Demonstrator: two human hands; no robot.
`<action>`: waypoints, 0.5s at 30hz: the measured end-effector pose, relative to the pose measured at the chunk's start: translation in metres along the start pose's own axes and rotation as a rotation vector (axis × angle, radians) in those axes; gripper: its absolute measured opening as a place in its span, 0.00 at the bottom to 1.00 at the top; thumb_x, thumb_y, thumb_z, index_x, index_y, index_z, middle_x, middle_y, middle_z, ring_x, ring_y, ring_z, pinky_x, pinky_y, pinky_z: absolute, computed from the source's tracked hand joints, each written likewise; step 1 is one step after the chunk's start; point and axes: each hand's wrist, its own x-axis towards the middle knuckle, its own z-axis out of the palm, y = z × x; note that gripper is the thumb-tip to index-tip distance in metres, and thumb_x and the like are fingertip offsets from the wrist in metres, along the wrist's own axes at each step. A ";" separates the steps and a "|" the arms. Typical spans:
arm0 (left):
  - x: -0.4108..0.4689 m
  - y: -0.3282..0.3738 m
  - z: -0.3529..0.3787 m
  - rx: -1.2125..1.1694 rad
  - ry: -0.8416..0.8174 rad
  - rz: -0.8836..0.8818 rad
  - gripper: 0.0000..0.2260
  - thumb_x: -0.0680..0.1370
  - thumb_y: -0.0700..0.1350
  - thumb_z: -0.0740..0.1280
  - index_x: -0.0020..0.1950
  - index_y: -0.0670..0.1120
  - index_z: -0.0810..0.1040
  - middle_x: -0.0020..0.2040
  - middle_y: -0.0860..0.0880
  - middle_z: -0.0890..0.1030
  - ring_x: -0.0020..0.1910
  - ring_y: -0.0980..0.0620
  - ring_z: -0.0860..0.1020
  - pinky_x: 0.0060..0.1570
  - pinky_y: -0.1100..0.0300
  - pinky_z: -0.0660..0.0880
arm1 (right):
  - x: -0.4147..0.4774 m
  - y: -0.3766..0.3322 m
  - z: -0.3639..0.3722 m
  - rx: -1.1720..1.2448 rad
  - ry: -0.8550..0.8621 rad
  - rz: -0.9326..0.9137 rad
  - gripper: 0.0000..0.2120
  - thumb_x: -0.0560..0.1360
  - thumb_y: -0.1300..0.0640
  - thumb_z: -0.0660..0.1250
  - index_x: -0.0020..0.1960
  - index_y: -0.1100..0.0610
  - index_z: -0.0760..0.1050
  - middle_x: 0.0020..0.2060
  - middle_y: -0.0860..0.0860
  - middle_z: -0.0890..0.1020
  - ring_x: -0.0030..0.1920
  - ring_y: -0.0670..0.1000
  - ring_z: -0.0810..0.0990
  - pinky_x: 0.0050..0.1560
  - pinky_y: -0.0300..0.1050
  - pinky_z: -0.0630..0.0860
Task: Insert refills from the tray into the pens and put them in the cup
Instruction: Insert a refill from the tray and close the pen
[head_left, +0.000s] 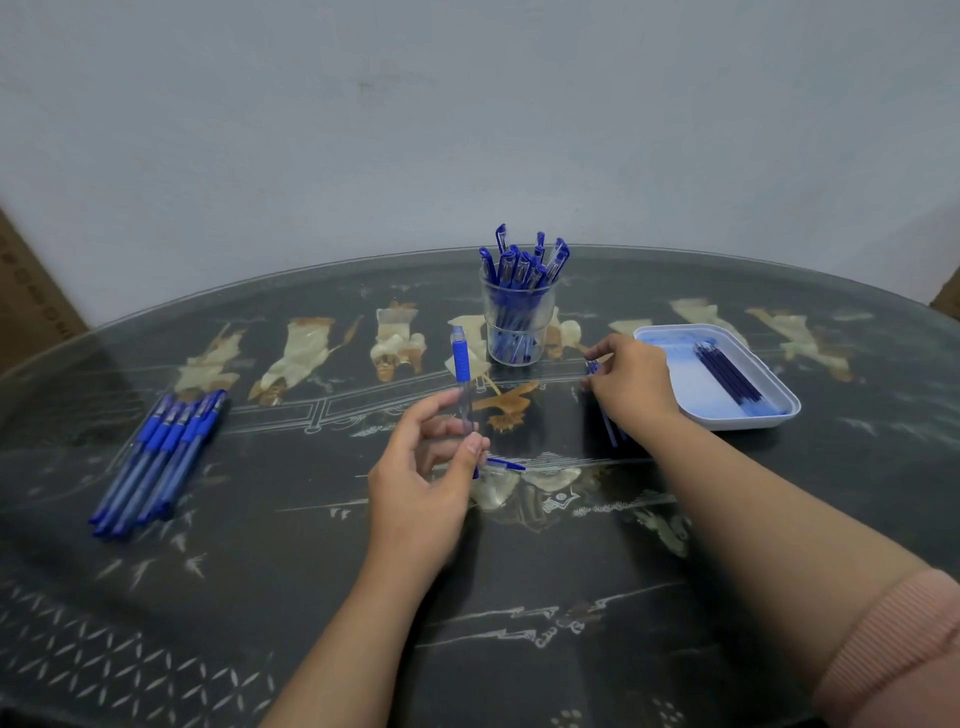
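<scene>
Your left hand (415, 467) holds the pen barrel (461, 374) near-upright above the worktop (311, 545). Thumb and fingers (439, 408) are clamped on its clear lower half, and the blue grip end points up and away from you. Your right hand (631, 382) sits to the barrel's right, just beside the tray (779, 397). Its fingers curl on what appears to be a refill (609, 423); blur hides the exact pinch. The refill's long axis slants down toward you, out of line with the barrel. Align both axes before insertion. The cup (514, 332) stands behind, between both hands.
</scene>
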 end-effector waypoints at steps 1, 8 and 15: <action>0.000 0.000 0.000 -0.001 0.002 -0.001 0.19 0.76 0.33 0.69 0.58 0.57 0.77 0.47 0.45 0.81 0.48 0.49 0.84 0.53 0.51 0.80 | 0.000 0.000 0.000 0.001 0.000 -0.003 0.09 0.73 0.65 0.69 0.50 0.54 0.78 0.49 0.57 0.81 0.49 0.56 0.78 0.44 0.43 0.70; -0.001 0.001 0.000 -0.003 -0.004 0.004 0.19 0.76 0.34 0.69 0.58 0.56 0.77 0.47 0.46 0.81 0.48 0.49 0.84 0.55 0.50 0.80 | -0.001 -0.003 -0.003 0.002 0.005 -0.026 0.09 0.74 0.64 0.71 0.53 0.57 0.79 0.46 0.56 0.81 0.45 0.53 0.76 0.45 0.42 0.69; -0.001 0.001 0.000 -0.002 -0.009 0.008 0.19 0.76 0.33 0.69 0.58 0.56 0.78 0.47 0.46 0.81 0.48 0.49 0.84 0.55 0.51 0.80 | -0.004 -0.005 -0.001 -0.016 0.003 -0.045 0.09 0.73 0.63 0.71 0.52 0.55 0.79 0.47 0.57 0.81 0.47 0.56 0.79 0.49 0.48 0.76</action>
